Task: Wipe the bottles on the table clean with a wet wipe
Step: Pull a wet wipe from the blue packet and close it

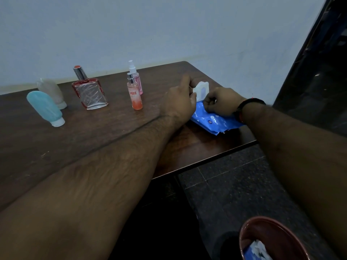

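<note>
A blue wet-wipe pack (216, 121) lies near the table's right edge with its white flip lid (201, 90) standing up. My left hand (180, 102) holds the lid between thumb and fingers. My right hand (220, 103) pinches at the pack's opening just below the lid; the wipe itself is hidden. To the left stand an orange spray bottle (134, 95), a pink spray bottle (137, 79) behind it, a square red-edged perfume bottle (89, 91), a teal squeeze tube (45, 107) and a pale grey tube (51, 91).
The dark wooden table (75, 139) meets a pale wall at the back. Its right edge drops to a dark tiled floor (234, 184). A reddish-brown bin (266, 239) with crumpled white and blue waste stands on the floor at lower right.
</note>
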A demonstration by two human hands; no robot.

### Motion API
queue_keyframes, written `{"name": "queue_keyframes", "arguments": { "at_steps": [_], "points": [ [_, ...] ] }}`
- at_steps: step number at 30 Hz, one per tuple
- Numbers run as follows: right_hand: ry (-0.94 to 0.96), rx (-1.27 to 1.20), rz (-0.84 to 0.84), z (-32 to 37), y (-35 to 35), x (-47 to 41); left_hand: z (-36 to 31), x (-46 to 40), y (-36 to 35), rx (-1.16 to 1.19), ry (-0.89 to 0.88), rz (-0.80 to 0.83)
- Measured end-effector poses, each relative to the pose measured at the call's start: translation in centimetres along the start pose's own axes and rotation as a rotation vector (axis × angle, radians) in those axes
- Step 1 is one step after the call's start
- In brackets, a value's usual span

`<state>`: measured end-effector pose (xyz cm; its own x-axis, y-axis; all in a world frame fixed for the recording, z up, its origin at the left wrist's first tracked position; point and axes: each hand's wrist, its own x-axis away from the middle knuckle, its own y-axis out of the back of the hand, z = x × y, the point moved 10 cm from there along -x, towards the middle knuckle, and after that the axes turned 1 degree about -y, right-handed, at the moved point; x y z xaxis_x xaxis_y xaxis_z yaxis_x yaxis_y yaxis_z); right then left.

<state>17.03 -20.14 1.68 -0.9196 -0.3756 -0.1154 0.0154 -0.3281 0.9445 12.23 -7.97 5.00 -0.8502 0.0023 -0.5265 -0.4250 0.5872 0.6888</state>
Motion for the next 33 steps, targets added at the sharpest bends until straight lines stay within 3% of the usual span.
{"name": "queue_keyframes", "arguments": {
  "at_steps": [7,19,25,33],
  "points": [
    [-0.011,0.085,0.059,0.4,-0.9,-0.8,0.1,0.1,0.1,0.004,0.008,0.014],
    [0.061,-0.095,-0.097,0.7,1.3,-0.2,-0.2,-0.1,0.4,-0.043,-0.04,-0.019],
    [0.065,-0.151,-0.132,0.3,2.1,0.1,0.0,0.2,-1.3,0.055,-0.073,0.097],
    [0.072,-0.188,-0.18,-0.2,2.7,0.4,-0.2,0.1,-2.1,-0.001,-0.094,0.16]
  ]
}}
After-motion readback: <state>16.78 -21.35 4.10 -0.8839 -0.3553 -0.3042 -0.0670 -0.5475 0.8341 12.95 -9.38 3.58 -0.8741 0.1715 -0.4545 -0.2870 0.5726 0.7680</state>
